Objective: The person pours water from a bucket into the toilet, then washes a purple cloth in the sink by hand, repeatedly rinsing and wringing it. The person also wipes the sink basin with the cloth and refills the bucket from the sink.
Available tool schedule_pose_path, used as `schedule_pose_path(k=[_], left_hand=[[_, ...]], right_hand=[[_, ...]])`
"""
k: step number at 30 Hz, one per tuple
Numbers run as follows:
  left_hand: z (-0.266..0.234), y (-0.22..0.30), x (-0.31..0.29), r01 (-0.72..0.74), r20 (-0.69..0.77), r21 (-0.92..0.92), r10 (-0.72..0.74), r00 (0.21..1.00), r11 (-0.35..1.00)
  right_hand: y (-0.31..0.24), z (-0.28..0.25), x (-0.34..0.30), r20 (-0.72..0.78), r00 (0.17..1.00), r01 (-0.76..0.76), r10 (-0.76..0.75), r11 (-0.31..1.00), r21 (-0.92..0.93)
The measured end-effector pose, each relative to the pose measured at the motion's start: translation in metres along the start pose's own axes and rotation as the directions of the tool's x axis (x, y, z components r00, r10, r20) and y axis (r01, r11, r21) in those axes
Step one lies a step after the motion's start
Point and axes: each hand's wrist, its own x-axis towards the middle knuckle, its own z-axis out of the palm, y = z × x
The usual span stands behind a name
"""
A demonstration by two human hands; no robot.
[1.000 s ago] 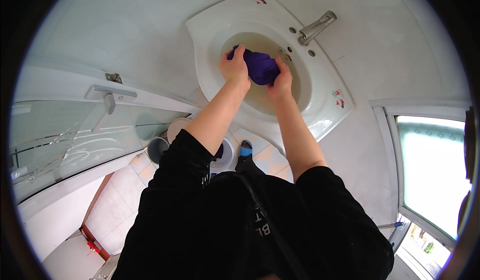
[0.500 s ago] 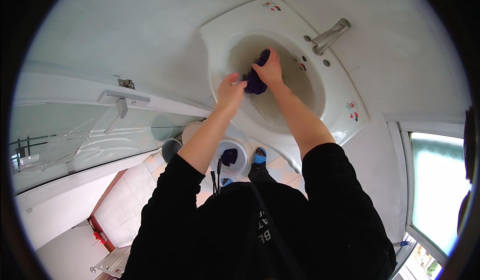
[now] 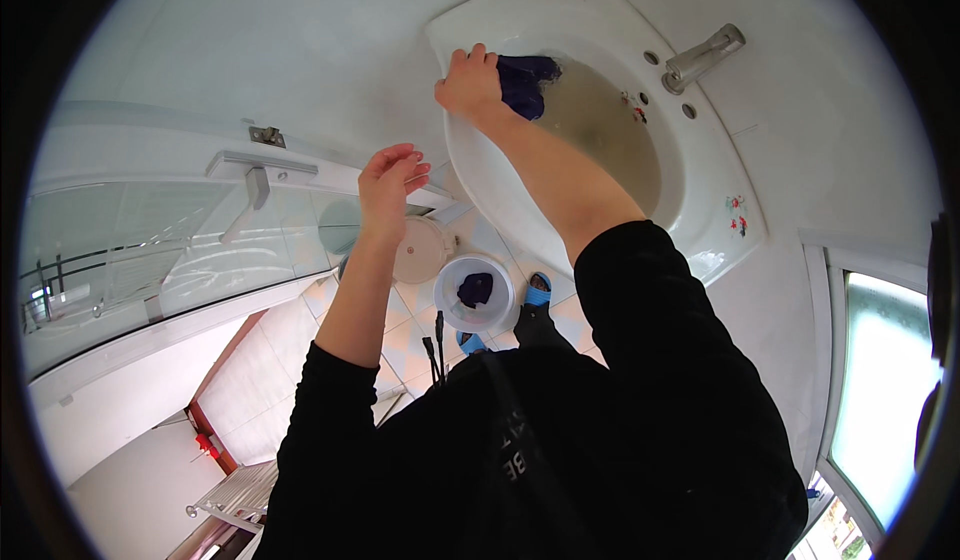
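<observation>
A dark purple cloth (image 3: 526,87) lies wet at the left side of the white washbasin (image 3: 478,158), partly in cloudy water. My right hand (image 3: 472,85) reaches across to the basin's left rim and grips the cloth's edge; the thumb is hidden behind the hand. Off the basin, lower and to the left, my left hand (image 3: 390,188) hangs in the air with nothing in it, its fingers loosely bent and apart. Another dark purple piece of cloth (image 3: 475,290) rests in a white bucket (image 3: 448,305) on the floor.
A metal faucet (image 3: 705,57) stands at the basin's right back edge. Beside the bucket is a round pale lid or stool top (image 3: 424,252). A glass door with a handle (image 3: 250,195) is to the left, and a bright window (image 3: 885,400) to the right. My blue slippers (image 3: 538,290) show below.
My right hand has carried the cloth from mid-basin to the left rim. My left hand has come away from the cloth, moving left and down. The view has shifted slightly.
</observation>
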Motion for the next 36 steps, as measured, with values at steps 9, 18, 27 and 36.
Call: schedule_pose_path(k=[9,18,27,36], left_hand=[[0.016,-0.019,0.016,-0.017,-0.025,0.028,0.018,1.000,0.999],[0.073,-0.052,0.053,-0.274,0.139,0.873,0.334,0.932,0.404],[0.100,-0.076,0.055,-0.252,0.145,0.953,0.475,0.868,0.170],[0.100,-0.064,0.051,-0.169,0.092,0.972,0.395,0.914,0.163]], right_hand=[[0.004,-0.024,-0.152,0.005,0.892,0.443,-0.451,0.874,-0.198],[0.122,-0.119,-0.243,0.048,0.953,0.249,-0.299,0.865,0.436],[0.234,-0.180,-0.150,-0.562,0.806,-0.161,0.188,0.982,0.098],[0.183,-0.089,-0.132,-0.380,0.922,-0.085,0.071,0.996,-0.019]])
